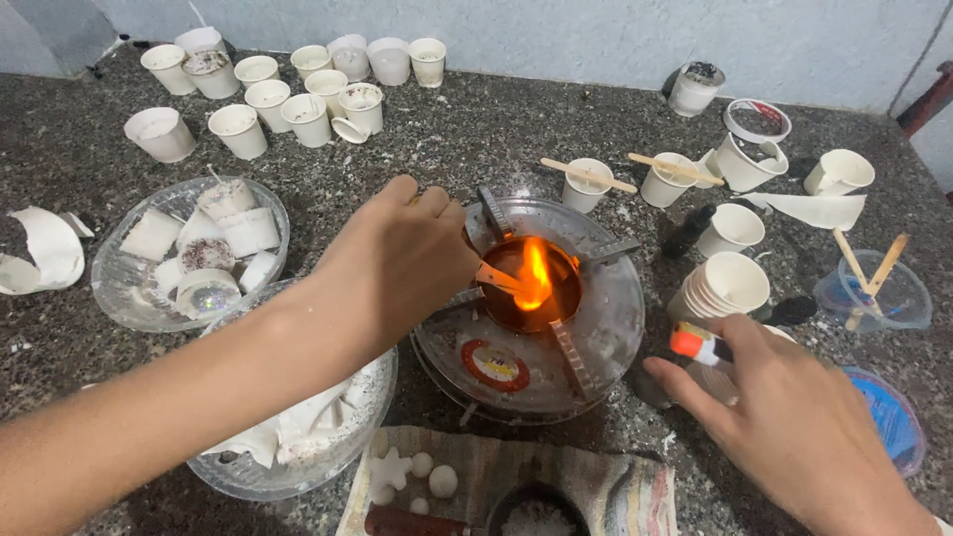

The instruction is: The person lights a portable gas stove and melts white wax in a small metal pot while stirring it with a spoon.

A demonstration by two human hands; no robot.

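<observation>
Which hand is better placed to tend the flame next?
Left, likely. The left hand is already at the burner, its stick touching the flame; the right hand rests beside the burner.

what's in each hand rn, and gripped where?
Left hand: pinches a thin stick by its near end, tip in the burner flame. Right hand: fingers on a small orange-capped tube, at its body; firm grip unclear.

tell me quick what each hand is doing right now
Left hand: closed, fingers pinched on a thin stick poked into the flame of the burner.
Right hand: closed around a lighter, on the counter beside the burner.
</observation>
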